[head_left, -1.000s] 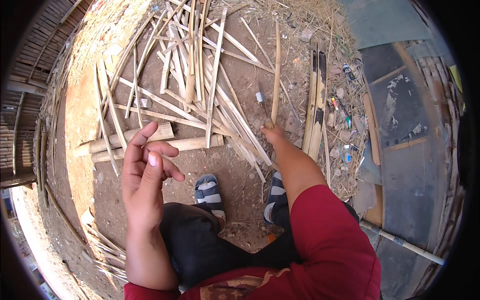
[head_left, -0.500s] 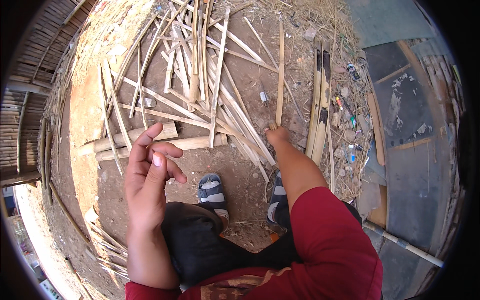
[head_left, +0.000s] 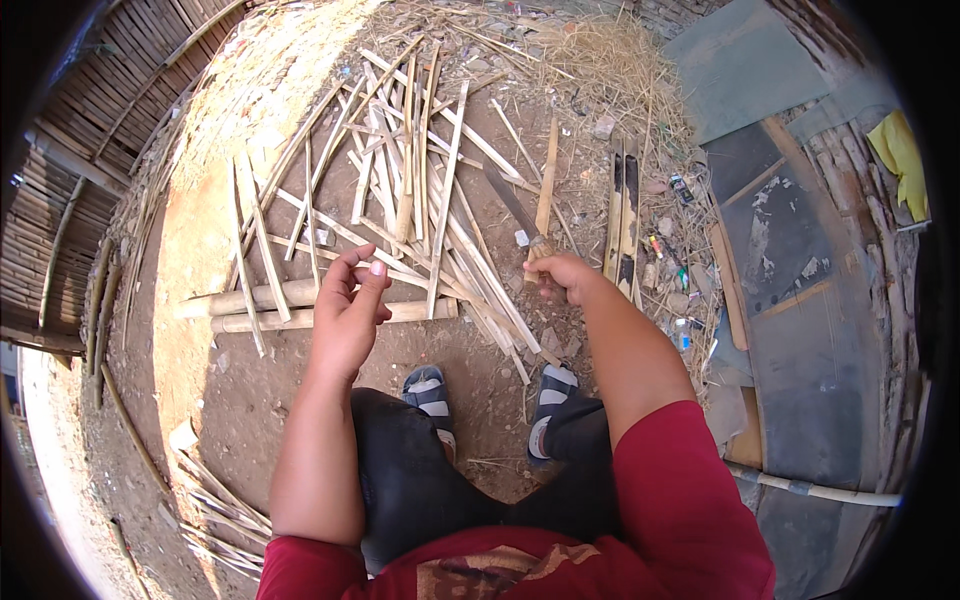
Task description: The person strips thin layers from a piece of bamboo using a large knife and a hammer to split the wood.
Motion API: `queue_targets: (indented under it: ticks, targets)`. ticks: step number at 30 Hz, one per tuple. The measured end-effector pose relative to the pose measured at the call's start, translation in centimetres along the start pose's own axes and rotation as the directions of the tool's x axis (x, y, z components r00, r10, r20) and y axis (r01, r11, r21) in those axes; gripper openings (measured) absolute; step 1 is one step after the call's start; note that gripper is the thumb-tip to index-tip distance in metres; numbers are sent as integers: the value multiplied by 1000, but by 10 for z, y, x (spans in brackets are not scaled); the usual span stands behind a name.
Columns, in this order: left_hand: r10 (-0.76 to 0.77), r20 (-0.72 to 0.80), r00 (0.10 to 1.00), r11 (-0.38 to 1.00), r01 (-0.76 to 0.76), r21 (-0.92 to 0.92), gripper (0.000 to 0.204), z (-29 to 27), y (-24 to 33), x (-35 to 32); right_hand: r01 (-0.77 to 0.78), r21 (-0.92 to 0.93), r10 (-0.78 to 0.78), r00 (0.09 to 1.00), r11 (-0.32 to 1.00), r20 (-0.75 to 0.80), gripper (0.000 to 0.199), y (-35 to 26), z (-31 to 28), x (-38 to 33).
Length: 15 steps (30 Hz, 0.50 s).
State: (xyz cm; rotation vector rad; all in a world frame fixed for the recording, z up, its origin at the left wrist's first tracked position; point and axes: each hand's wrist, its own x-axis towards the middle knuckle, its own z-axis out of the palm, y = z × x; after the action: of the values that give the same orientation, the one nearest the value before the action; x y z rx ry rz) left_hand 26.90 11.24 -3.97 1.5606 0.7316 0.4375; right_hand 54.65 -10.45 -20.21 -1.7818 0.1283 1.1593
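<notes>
My right hand [head_left: 558,275] is closed round the wooden handle of a machete [head_left: 511,203]; its dark blade points forward and to the left, above the ground. Just beyond that hand lies a flat bamboo strip [head_left: 548,170], partly hidden behind the handle. My left hand [head_left: 350,312] hangs in the air with fingers loosely bent and apart, holding nothing. Under and beyond it lie two round bamboo poles [head_left: 390,313]. A loose pile of split bamboo strips [head_left: 440,225] spreads on the ground between and ahead of my hands.
Split bamboo halves with dark insides [head_left: 622,215] lie at the right, beside scattered litter and a small bottle [head_left: 683,333]. Dry straw [head_left: 610,65] is heaped farther off. Dark sheets [head_left: 810,370] line the right side. More strips [head_left: 225,510] lie at lower left, and a bamboo wall [head_left: 120,100] stands at far left.
My right hand has lifted the machete off the ground, and its blade now shows clearly. My left hand has moved forward and slightly right. The view has shifted a little.
</notes>
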Motion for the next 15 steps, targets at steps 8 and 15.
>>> queue_targets:
  ticks: [8,15]
  targets:
    - [-125,234,964,992,115,57,43,17,-6,-17,326,230,-338,941,917,17,17,-72,18,-145]
    - [-345,444,827,939,309,153,76,58,26,-35,461,449,-513,858,766,-6,21,-40,47,-264]
